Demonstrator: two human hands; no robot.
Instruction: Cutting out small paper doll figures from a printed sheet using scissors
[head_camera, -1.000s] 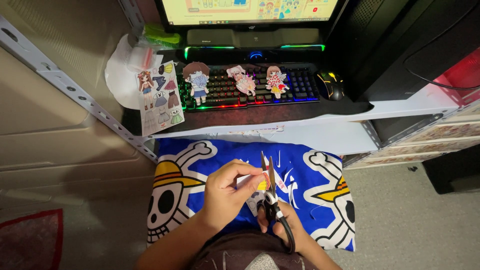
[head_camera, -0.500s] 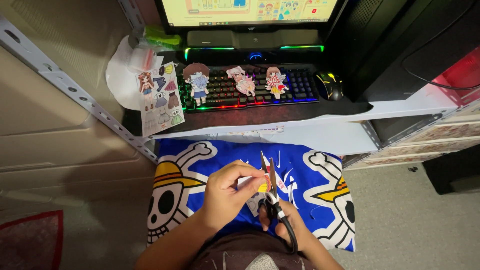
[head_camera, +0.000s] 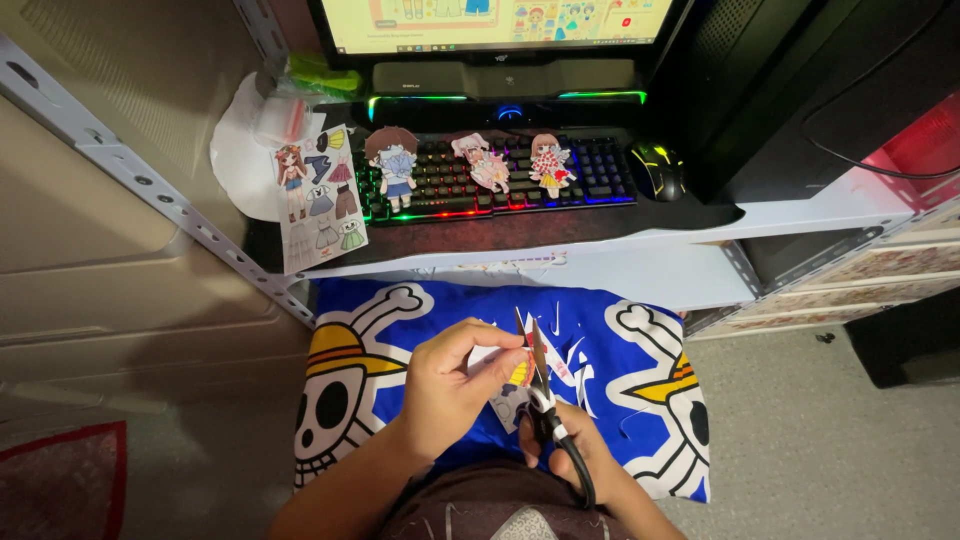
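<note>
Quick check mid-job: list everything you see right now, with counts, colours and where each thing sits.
scissors: one, black handles, in the right hand, blades up at the paper piece
paper piece: one, white with yellow and red, pinched by the left hand
cushion: one, blue with skull prints, under the hands
paper dolls: three, on the keyboard
keyboard: one, black, rainbow backlit, on the desk
cut-out sheet: one, printed doll and clothes, left of the keyboard
mouse: one, black, right of the keyboard
monitor: one, lit, top edge
left hand: one
right hand: one
</note>
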